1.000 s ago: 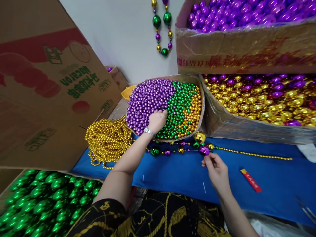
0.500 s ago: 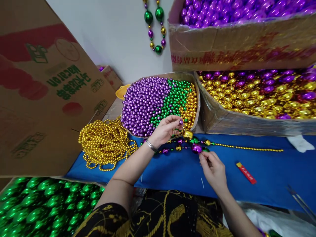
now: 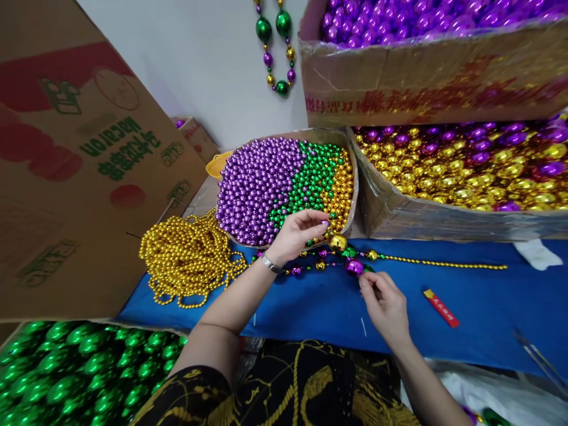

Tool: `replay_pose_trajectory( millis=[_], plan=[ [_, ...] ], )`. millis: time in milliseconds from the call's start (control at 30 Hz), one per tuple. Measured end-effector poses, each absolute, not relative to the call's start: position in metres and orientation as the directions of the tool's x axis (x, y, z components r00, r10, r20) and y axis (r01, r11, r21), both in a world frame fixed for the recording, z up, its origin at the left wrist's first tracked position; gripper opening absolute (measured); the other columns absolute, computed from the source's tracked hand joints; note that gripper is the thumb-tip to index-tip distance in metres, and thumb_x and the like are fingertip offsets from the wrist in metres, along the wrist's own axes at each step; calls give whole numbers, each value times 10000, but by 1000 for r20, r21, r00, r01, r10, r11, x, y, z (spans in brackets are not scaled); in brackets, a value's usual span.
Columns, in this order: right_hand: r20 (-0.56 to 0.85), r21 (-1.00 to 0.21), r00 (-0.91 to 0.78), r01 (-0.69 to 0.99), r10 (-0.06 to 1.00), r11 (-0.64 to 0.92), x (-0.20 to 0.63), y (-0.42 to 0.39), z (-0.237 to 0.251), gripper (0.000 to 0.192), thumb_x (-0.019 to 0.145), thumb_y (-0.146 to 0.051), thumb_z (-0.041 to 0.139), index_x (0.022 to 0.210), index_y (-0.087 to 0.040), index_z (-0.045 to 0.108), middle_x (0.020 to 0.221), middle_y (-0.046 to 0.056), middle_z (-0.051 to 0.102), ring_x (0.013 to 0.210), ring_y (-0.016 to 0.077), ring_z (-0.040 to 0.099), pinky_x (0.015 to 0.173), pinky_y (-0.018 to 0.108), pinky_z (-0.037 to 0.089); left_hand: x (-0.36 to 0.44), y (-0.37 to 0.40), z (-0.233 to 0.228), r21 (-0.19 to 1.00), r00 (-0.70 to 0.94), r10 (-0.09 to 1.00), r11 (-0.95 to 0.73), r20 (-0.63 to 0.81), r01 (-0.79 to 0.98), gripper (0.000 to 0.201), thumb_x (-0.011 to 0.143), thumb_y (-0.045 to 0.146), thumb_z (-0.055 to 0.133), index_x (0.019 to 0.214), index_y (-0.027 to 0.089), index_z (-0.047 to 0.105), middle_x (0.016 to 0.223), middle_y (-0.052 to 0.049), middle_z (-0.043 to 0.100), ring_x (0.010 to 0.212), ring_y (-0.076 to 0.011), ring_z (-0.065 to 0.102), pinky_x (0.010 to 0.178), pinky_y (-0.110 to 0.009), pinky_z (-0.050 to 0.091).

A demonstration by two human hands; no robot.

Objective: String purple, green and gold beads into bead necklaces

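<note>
on blue cloth (image 3: 310, 307), right hand (image 3: 386, 307) pinches shiny purple bead (image 3: 354, 267).

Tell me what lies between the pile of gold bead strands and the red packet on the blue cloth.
Head view: the half-strung necklace, with the left hand and right hand at it.

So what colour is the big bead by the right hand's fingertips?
Purple: the large bead at the right hand, shown in the head view.

Two hands (image 3: 297, 235), five cardboard boxes (image 3: 426, 83)
</note>
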State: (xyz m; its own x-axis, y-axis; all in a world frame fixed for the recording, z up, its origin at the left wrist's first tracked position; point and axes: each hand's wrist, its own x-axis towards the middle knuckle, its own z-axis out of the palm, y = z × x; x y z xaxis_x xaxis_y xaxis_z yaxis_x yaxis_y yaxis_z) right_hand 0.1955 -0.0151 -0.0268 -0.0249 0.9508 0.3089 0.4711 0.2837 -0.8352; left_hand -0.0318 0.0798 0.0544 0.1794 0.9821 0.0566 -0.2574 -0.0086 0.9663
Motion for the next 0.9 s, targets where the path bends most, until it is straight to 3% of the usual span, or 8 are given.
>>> replay_pose_trajectory(
  millis=[100,300,367,433,567,667,733,900],
  plan=[
    [214,-900,6,390,977,195,194,-15,-36,206,919,-392,591,972,-206,662,865,37,647,737,146,659,712,277,562,-30,75,55,983,219,972,-43,82,-177,243,722,266,813,937,185,733,886,-26,686,757,-89,614,690,-211,518],
    [-91,-994,24,-57,996,-90,185,-17,-73,433,829,-567,648,1033,-196,555,889,64,692,737,180,708,694,339,622,-14,59,38,992,268,963,14,20,-125,275,778,347,762,950,145,691,849,-40,686,683,-89,608,633,-223,517],
    [-107,-994,-14,-7,994,-107,189,-19,-80,430,839,-559,628,1064,-202,543,914,67,699,726,177,706,675,335,619,-8,52,31,997,297,954,-10,32,-73,265,769,344,770,902,135,676,827,-42,680,699,-101,615,627,-225,513],
    [-71,-981,-75,186,995,-56,198,-21,-78,347,881,-494,584,1081,-211,567,943,68,705,725,177,700,666,328,607,-3,45,29,994,329,939,-111,101,10,237,798,350,740,832,128,665,857,-65,685,739,-114,622,641,-232,512],
    [143,-832,-100,527,985,175,216,-17,-44,251,950,-366,499,1103,-226,639,1052,83,705,793,187,692,753,342,581,5,35,37,946,369,892,-313,261,87,187,870,329,665,856,142,659,857,-64,688,757,-112,624,683,-243,518],
    [278,-783,-175,529,945,328,213,-9,-16,302,980,-324,471,1241,-241,597,1139,73,691,913,180,695,837,326,563,12,34,50,932,350,877,-360,328,30,153,889,307,647,877,155,639,804,-31,675,714,-92,616,655,-226,517],
    [340,-751,-245,510,908,419,205,-5,-7,267,982,-311,477,1197,-235,616,1108,66,705,957,180,690,855,314,555,15,34,58,927,310,880,-375,360,-11,139,888,296,649,882,159,627,796,-17,666,690,-79,611,622,-208,512],
    [357,-766,-238,479,903,429,199,-4,-5,202,992,-285,463,975,-209,649,788,16,694,656,122,656,647,243,535,15,36,54,929,229,901,-348,369,-126,138,889,288,646,961,177,607,896,-29,681,769,-94,650,696,-236,546]
  ],
)
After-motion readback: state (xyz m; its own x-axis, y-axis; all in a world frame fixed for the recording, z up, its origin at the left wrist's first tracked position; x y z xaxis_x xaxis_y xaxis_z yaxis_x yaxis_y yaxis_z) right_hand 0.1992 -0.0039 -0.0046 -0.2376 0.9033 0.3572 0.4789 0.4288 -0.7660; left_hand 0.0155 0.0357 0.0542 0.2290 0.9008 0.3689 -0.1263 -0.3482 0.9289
